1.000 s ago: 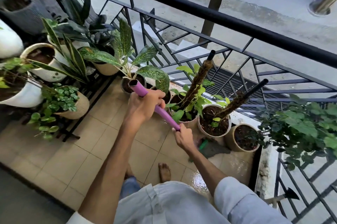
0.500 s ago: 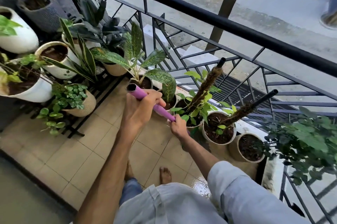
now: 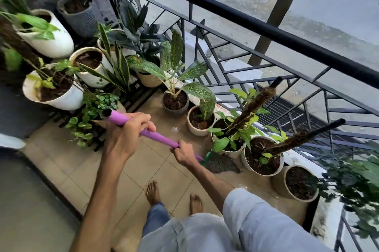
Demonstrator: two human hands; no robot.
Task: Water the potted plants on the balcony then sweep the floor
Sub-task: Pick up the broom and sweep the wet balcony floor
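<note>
Now the broom (image 3: pixel 222 162) is down at the floor (image 3: pixel 86 171), its dark bristles splayed against the wet tiles just in front of the white pot with the mossy stake (image 3: pixel 262 156). Its purple handle (image 3: pixel 158 139) slants up and away from that pot toward the person. The left hand (image 3: pixel 127 137) is wrapped round the upper part of the handle, fingers curled over it; the right hand (image 3: pixel 184 154) grips lower down, close to the green collar above the bristles. Both hold firmly.

Compared with a second ago, the handle's top end has swung from beside the speckled-leaf plant (image 3: pixel 174 79) out toward the small-leaved pot (image 3: pixel 102 104) on the far side of the broom, and the view takes in more of the pots. That looks like a sweeping stroke in progress, so watering seems finished: soil is dark and water shines on the tiles near the pot row along the railing (image 3: pixel 266 32). Most of the floor on the person's side of the broom probably remains to be swept.
</note>
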